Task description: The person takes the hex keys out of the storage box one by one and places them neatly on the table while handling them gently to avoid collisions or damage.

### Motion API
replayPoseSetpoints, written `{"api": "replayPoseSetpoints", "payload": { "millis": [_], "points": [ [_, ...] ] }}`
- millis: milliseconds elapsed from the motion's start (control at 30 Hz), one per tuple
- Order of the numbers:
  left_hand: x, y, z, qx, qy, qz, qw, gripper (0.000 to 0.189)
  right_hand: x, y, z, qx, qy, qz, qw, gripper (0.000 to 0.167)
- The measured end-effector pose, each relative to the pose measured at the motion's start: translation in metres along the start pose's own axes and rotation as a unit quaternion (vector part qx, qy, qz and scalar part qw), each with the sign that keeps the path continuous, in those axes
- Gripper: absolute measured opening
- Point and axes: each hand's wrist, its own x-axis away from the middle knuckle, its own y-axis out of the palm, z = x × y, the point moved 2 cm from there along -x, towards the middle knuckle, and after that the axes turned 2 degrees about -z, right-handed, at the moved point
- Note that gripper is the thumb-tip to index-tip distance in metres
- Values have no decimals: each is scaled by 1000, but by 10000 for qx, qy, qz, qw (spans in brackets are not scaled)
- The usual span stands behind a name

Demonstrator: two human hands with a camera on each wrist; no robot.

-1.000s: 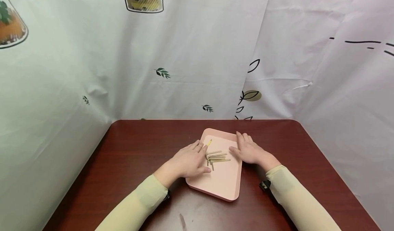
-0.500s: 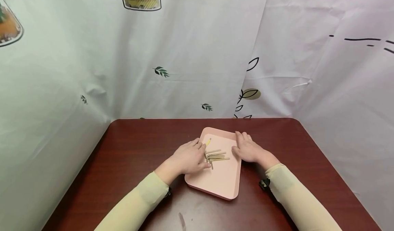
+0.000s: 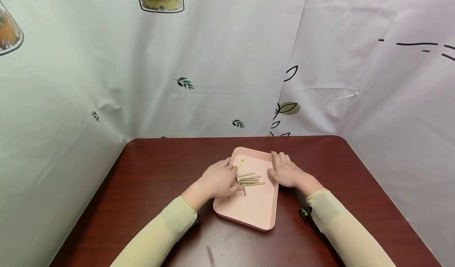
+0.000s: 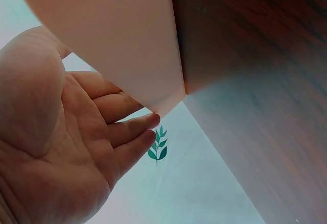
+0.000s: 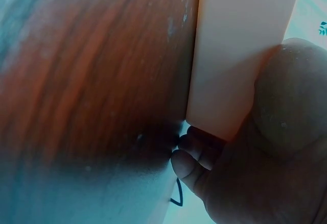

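Even pressure from both sides should best steady the tray (image 3: 254, 208): my left hand (image 3: 219, 181) lies across its left rim with fingers loosely extended, while my right (image 3: 288, 173) pinches the right wall, thumb inside. Smooth, pink and round-cornered, it sits askew on the glossy wood-grain table (image 3: 170, 160), bearing slim brassy L-shaped rods (image 3: 252, 180) and a yellow stick (image 3: 240, 164).

And on the arms, it's long sleeves! The left sleeve (image 3: 156, 233) is pale creamy yellow, smooth and close-fitting; the right sleeve (image 3: 346, 229) makes it a matching pair. Both finish in duller, greyish cuffs (image 3: 179, 215). Under the right wrist, a chunky black device (image 3: 305, 211); at the left, just a dark sliver (image 3: 196, 219) showing.
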Motion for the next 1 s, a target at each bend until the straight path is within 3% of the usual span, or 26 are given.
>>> {"api": "replayPoseSetpoints", "payload": {
  "millis": [167,300,567,833,1000],
  "points": [
    [0,1,1,-63,-9,46,10000,67,12,-29,-35,1,73,-161,9998,77],
    [-2,2,1,-263,-5,135,9996,54,15,-34,-42,99,80,-152,9998,76],
    [-8,3,1,-490,-44,295,9984,23,-1,0,0,0,-49,-20,10000,81],
    [-12,0,3,-775,70,129,9969,14,-4,9,8,102,-9,5,9999,81],
    [-16,-2,3,-758,0,61,9971,11,0,-2,-1,-10,-68,-25,10000,78]
  ]
}}
